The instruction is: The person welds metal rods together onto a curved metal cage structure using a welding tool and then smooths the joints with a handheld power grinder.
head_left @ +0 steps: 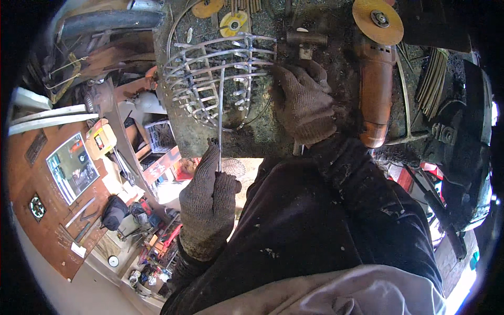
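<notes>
While much of the dark, dusty counter (197, 143) is taken up by metal pieces and tools, the curved metal frame (212, 81) lies on its upper left part, just beside the right hand. Its long bent bars and crosspieces already form one lattice, so the main body looks largely put together; yet several short bar ends jut past the crossings, which suggests that trimming or tidying could remain. Whether every joint is fixed is too small to tell. To the right, the orange grinder (376, 89) rests on the counter with no hand on it. The gloved right hand (307, 102) lies palm down between frame and grinder, its fingers bent; what is under it is hidden, so I cannot tell whether it grips anything. The gloved left hand (209, 197), in front of the counter's near edge, is closed around a thin, straight rod (221, 115). That rod points away over the frame and appears separate from it; whether its far end touches a bar is unclear. Near the right edge, a bundle of thin sticks (432, 84) lies unused, and a small yellow disc (233, 23) sits just beyond the frame.
</notes>
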A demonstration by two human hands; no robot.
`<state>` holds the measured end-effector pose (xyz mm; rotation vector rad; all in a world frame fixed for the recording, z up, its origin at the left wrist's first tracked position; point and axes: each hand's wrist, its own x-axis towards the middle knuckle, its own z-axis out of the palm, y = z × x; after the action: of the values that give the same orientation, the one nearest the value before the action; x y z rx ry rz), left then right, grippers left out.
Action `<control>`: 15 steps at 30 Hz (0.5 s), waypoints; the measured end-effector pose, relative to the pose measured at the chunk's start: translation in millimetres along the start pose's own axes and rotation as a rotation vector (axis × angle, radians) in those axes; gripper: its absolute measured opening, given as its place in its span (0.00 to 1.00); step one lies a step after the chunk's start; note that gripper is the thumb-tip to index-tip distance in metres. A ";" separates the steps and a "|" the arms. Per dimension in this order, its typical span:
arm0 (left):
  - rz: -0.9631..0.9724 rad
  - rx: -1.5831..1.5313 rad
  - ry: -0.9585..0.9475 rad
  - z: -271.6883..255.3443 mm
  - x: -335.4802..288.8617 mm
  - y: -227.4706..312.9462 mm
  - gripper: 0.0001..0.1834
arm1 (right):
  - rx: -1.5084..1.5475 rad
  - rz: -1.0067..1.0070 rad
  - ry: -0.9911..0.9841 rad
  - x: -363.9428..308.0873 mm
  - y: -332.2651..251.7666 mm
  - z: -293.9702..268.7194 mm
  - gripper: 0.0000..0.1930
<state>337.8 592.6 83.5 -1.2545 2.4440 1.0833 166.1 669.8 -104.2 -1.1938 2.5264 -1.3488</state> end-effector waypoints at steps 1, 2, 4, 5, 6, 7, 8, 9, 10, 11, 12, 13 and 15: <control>0.000 0.002 0.002 -0.5 0.4 1.1 0.26 | 0.002 0.000 0.001 0.1 1.0 -0.2 0.21; -0.001 0.015 -0.008 -1.2 0.9 2.3 0.26 | 0.014 0.001 0.008 0.5 2.3 -0.5 0.21; -0.009 0.022 -0.016 -0.2 -0.8 1.3 0.26 | 0.027 -0.001 0.005 -0.9 1.0 0.9 0.21; -0.023 0.023 -0.006 0.3 -2.0 2.1 0.26 | 0.023 0.012 -0.001 -0.5 -2.0 0.3 0.21; -0.033 0.022 0.001 0.7 -1.4 2.9 0.26 | 0.014 0.028 -0.005 0.3 -3.2 -0.7 0.21; -0.031 0.020 -0.003 0.7 -0.6 2.5 0.26 | 0.010 0.029 -0.007 0.7 -2.7 -0.3 0.21; -0.011 0.028 -0.006 0.3 0.4 1.6 0.26 | 0.018 0.026 0.008 1.1 -1.7 0.4 0.21; 0.009 0.038 -0.007 0.1 0.3 0.9 0.26 | 0.029 0.021 0.024 1.0 -1.1 0.6 0.21; 0.009 0.038 -0.007 0.6 -0.3 -1.1 0.26 | 0.028 0.022 0.024 0.6 -0.4 -0.4 0.21; 0.007 0.029 -0.011 1.7 -1.2 -4.1 0.26 | 0.025 0.030 -0.010 0.1 0.4 -1.8 0.21; 0.004 0.018 -0.013 2.5 -2.4 -6.4 0.26 | 0.023 0.036 -0.046 -0.5 0.5 -2.0 0.21; 0.004 0.018 -0.012 3.1 -2.9 -6.2 0.26 | 0.023 0.034 -0.046 -1.0 -0.2 -1.1 0.21; -0.037 -0.003 0.001 4.4 -3.1 -4.8 0.26 | -0.023 0.048 -0.033 -0.9 -1.6 1.0 0.22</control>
<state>342.7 595.7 79.3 -1.2960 2.4113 1.0778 168.1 669.2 -103.8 -1.1417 2.5379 -1.2815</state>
